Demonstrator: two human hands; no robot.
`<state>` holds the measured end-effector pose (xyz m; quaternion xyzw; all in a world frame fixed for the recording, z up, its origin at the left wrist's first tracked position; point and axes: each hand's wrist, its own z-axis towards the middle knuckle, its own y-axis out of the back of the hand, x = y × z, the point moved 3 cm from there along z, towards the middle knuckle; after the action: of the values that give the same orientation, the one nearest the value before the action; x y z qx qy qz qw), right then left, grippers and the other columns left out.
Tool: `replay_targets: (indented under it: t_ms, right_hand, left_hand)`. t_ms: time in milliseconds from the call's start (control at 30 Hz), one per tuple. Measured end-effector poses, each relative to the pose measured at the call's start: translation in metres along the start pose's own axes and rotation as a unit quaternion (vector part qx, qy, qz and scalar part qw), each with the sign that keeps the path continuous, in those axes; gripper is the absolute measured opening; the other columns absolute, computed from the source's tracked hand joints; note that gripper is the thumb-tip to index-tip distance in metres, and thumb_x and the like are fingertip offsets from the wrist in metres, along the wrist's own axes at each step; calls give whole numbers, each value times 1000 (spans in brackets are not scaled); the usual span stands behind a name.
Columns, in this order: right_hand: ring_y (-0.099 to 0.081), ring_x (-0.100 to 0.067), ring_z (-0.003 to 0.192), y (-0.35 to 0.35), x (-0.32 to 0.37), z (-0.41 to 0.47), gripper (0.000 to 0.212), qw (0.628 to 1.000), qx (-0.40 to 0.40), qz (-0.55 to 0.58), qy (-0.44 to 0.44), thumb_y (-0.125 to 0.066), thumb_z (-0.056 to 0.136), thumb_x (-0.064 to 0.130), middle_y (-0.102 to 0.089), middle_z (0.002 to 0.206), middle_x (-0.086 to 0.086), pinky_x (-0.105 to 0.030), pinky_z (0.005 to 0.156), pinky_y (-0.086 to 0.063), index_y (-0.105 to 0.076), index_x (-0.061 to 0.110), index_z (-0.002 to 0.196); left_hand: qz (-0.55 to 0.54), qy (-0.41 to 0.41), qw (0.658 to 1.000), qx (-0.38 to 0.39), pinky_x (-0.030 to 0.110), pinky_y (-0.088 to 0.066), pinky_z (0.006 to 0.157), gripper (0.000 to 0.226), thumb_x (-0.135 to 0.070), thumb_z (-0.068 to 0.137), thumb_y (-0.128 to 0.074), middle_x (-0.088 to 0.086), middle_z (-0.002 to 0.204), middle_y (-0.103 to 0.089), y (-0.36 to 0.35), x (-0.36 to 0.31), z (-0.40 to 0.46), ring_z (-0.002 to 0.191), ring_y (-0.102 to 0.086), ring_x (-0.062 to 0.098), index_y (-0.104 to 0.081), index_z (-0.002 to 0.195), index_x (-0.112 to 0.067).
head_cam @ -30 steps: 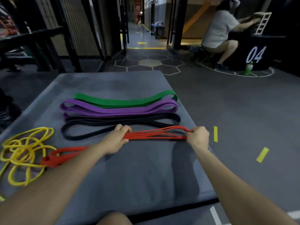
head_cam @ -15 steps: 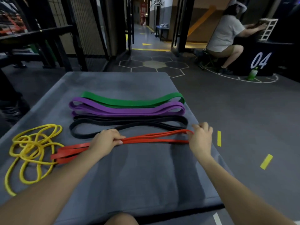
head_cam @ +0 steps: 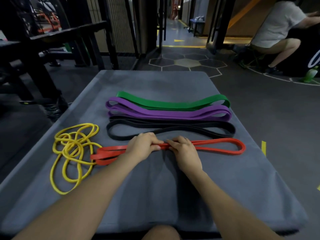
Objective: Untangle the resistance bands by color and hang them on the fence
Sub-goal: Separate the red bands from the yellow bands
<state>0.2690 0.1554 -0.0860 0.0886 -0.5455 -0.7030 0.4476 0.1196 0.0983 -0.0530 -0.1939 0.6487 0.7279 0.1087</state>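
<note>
- a grey mat (head_cam: 155, 196) lies on dark gym flooring, with a mesh fence (head_cam: 119, 32) beyond its far left corner and a seated person (head_cam: 277, 32) far right.
- green (head_cam: 173, 103), purple (head_cam: 169, 112) and black bands (head_cam: 171, 129) lie in rows; the yellow tangle (head_cam: 72, 153) sits near the mat's left edge.
- bare mat spreads nearer the camera.
- left hand (head_cam: 143, 148) and right hand (head_cam: 183, 151), fingers curled, grip the middle of the red bands (head_cam: 223, 146), nearly touching.

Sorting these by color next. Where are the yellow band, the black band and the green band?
yellow band (head_cam: 59, 174), head view, on its near left loop.
black band (head_cam: 110, 134), head view, left end curve.
green band (head_cam: 173, 104), head view, middle stretch.
</note>
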Motion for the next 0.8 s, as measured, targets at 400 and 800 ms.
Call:
replay_targets:
  t_ms: [400, 800]
  right_hand:
    - [-59, -35, 81, 7, 9, -5, 28, 999, -24, -41, 13, -59, 86, 5, -64, 94, -10, -43, 73, -52, -67, 10, 112]
    - [-55, -32, 78, 4, 7, -6, 33, 997, -33, -68, 5, -46, 90, 17, -62, 96, -9, -39, 71, -50, -67, 7, 114]
  left_hand:
    - [294, 14, 955, 31, 32, -35, 96, 47, -36, 99, -35, -3, 136, -42, 44, 55, -75, 123, -45, 21, -25, 144, -33]
    - [206, 78, 974, 53, 40, -31, 104, 46, -22, 95, -44, 1, 134, -38, 53, 86, -58, 128, -36, 22, -29, 138, -29]
